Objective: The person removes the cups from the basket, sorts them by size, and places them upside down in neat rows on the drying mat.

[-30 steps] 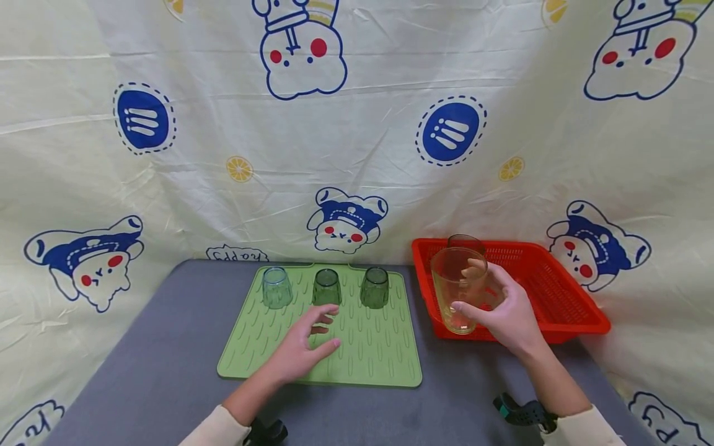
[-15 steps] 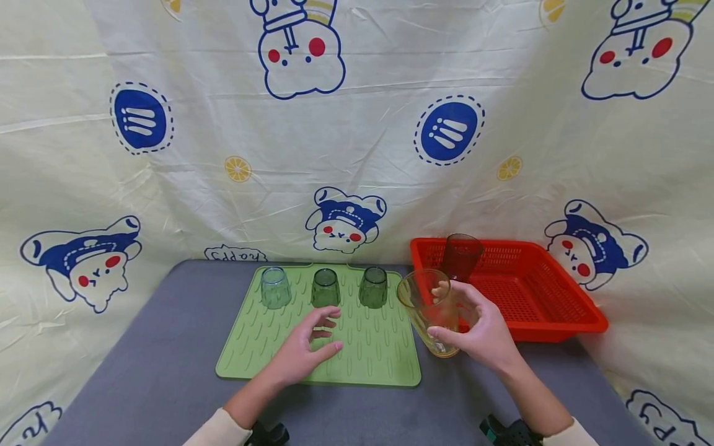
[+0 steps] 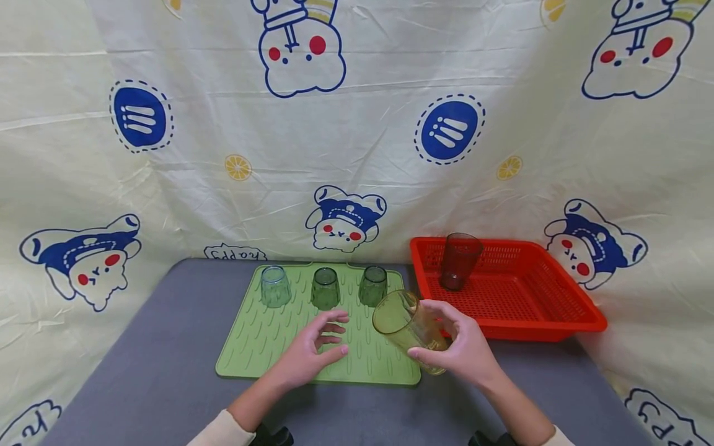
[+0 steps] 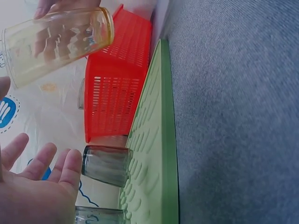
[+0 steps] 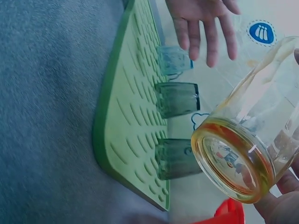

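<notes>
In the head view my right hand (image 3: 460,347) grips a clear yellow-amber drinking glass (image 3: 409,331) near its base. The glass is tilted, its mouth toward the upper left, above the right part of a green ridged mat (image 3: 357,365). The right wrist view shows its thick amber base (image 5: 233,163) close up. Left of the glass, my left hand (image 3: 307,354) hovers over the mat with fingers spread and loosely bent, holding nothing. Along the mat's back edge stand a light blue glass (image 3: 276,288), a dark green glass (image 3: 325,289) and another green glass (image 3: 373,287).
A red slotted plastic basket (image 3: 535,329) stands right of the mat. One dark glass (image 3: 460,263) leans inside its left end. The grey cloth-covered table (image 3: 162,347) extends around the mat, and a printed curtain (image 3: 223,111) hangs behind.
My right hand has carried the amber glass from over the basket leftward and down to above the mat, tilting it more. My left hand has moved slightly right.
</notes>
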Motion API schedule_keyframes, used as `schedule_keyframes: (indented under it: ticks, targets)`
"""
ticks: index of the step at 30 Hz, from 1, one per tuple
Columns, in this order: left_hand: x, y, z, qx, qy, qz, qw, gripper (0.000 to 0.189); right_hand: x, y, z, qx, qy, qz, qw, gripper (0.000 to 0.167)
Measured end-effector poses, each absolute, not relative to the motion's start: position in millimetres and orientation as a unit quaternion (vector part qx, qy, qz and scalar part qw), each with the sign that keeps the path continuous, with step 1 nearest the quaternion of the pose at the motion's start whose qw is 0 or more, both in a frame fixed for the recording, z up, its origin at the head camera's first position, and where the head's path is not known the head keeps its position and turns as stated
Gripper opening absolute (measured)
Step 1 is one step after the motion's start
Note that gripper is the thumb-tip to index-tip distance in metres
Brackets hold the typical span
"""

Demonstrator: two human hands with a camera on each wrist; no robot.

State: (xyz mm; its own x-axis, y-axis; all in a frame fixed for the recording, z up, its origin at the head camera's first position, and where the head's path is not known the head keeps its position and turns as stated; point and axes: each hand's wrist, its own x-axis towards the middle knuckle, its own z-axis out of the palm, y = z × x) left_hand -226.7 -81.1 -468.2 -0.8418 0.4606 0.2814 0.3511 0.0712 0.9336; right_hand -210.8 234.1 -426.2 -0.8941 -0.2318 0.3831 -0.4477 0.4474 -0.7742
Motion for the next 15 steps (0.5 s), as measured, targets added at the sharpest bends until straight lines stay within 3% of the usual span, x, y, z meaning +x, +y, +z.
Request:
schedule_keyframes:
  ticks: [15]
  targets:
    - [-220,-73,-461,0.294,0.717,0.63,0.054,0.076,-213,211,-434,0.291,-0.846,0.432,0.117,0.071]
